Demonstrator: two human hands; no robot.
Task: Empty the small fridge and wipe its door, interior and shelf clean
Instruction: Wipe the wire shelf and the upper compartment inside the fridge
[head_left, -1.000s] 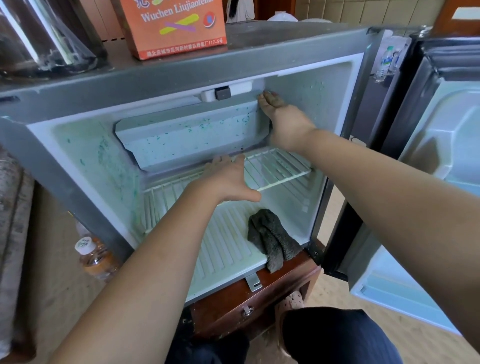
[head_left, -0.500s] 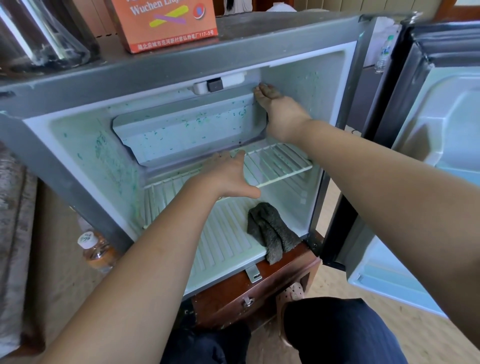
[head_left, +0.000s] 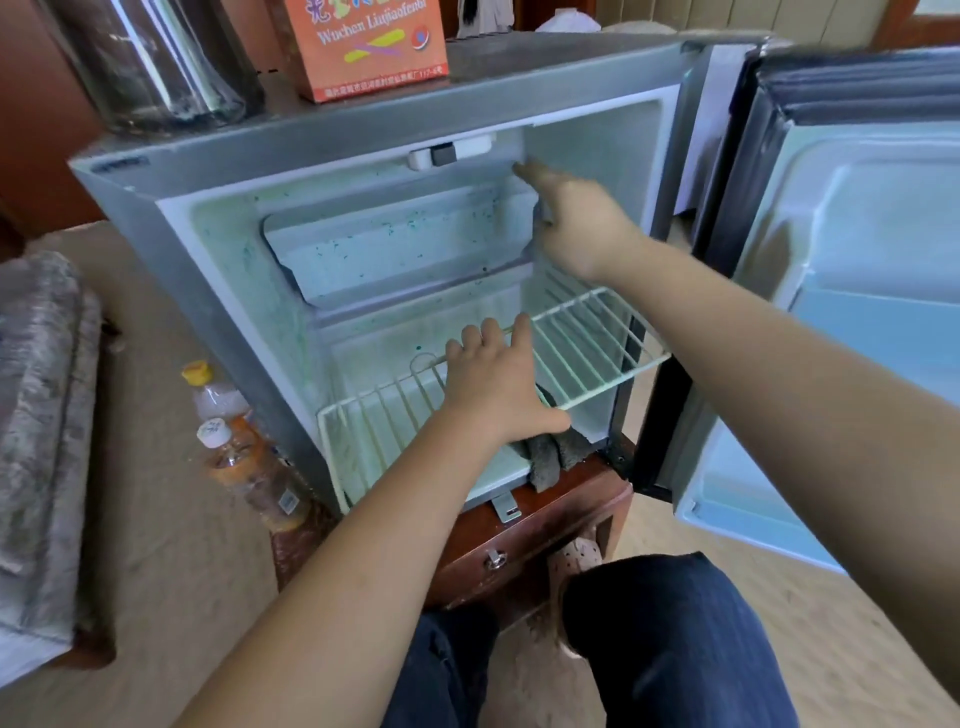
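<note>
- A wood-grain floor (head_left: 810, 587) lies at the right, and a grey patterned blanket (head_left: 41, 395) at the left edge.
- A small grey fridge (head_left: 218, 322) stands on a dark brown wooden cabinet (head_left: 524, 540), which has a metal catch at the front.
- On the fridge top sit an orange box (head_left: 371, 47) and a glass vase (head_left: 156, 57).
- Two capped bottles (head_left: 239, 457) of orange drink stand just beside the fridge's left wall.
- The door (head_left: 857, 249) is swung wide to the right, with its pale inner side facing the camera.
- The white wire shelf (head_left: 587, 343) sits at mid height inside the fridge.
- Its long axis runs left to right across the opening, and its thin wires run front to back.
- Its front edge reaches the opening and slants, so the right end shows higher in frame than the left.
- The left hand (head_left: 493, 384) grips the shelf near the middle of that front edge, with bent fingers on top of the wires and the thumb spread to the right below them.
- The right hand (head_left: 576, 223) is blurred and stretches its fingers out straight to the upper right corner of the freezer flap (head_left: 395, 254), holding nothing.
- The flap and the inner walls are flecked with green specks.
- A dark cloth (head_left: 545, 460) lies at the front right of the fridge floor, partly under the shelf, and droops over the lip.
- Dark blue trouser knees (head_left: 670, 623) fill the bottom of the view.
</note>
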